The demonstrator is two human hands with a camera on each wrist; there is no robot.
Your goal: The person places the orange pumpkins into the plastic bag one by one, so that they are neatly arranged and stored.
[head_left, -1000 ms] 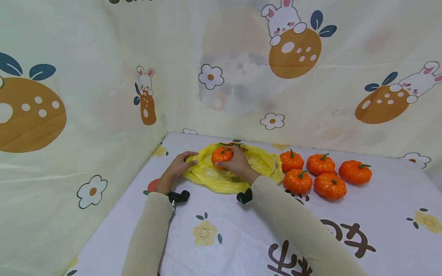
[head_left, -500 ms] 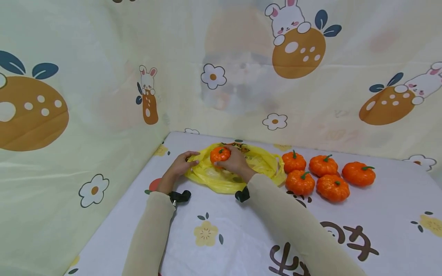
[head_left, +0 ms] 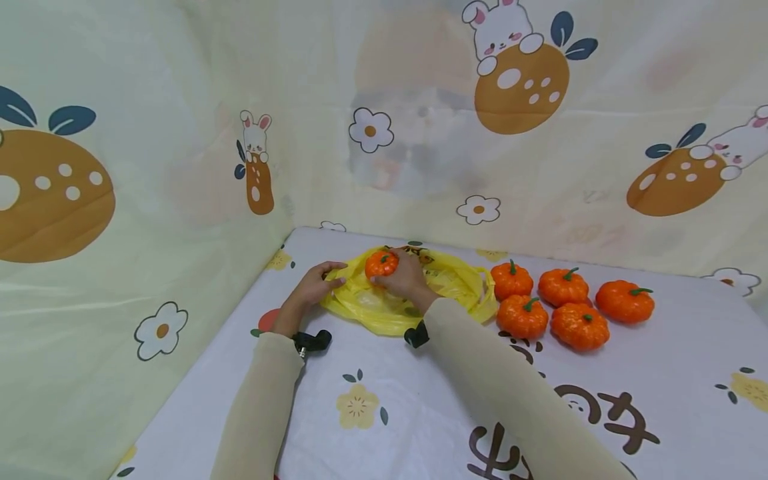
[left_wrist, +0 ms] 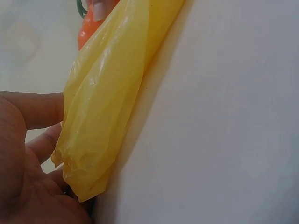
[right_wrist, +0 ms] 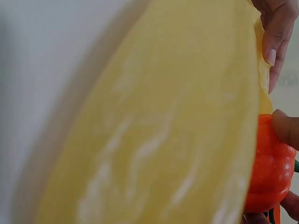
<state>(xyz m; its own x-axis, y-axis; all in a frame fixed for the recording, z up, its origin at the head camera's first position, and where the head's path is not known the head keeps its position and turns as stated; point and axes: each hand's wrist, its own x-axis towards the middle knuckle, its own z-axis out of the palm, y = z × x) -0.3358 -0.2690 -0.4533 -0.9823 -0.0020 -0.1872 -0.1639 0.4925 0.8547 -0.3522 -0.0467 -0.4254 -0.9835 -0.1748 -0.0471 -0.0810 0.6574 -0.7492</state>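
Note:
In the head view my right hand [head_left: 406, 275] grips a small orange pumpkin [head_left: 380, 265] with a green stem, over the mouth of a yellow plastic bag [head_left: 384, 324]. The right wrist view shows the thumb on one side of this pumpkin [right_wrist: 271, 172] and fingers on the other. My left hand [head_left: 313, 283] is at the bag's left rim, thumb and fingers spread apart. From the left wrist, its fairly straight fingers [left_wrist: 42, 109] reach to the crumpled bag edge [left_wrist: 100, 102], their tips partly hidden by the plastic.
Several more orange pumpkins stand in a group right of the bag, the closest a front-left pumpkin [head_left: 522, 317] and a back-left pumpkin [head_left: 512, 281]. A white patterned cloth [head_left: 420, 413] covers the table. Printed curtains [head_left: 414, 167] rise behind and to the left.
My right hand has moved slightly left and away from me with the pumpkin over the bag's mouth. The left hand stays at the rim. The head view has shifted a little.

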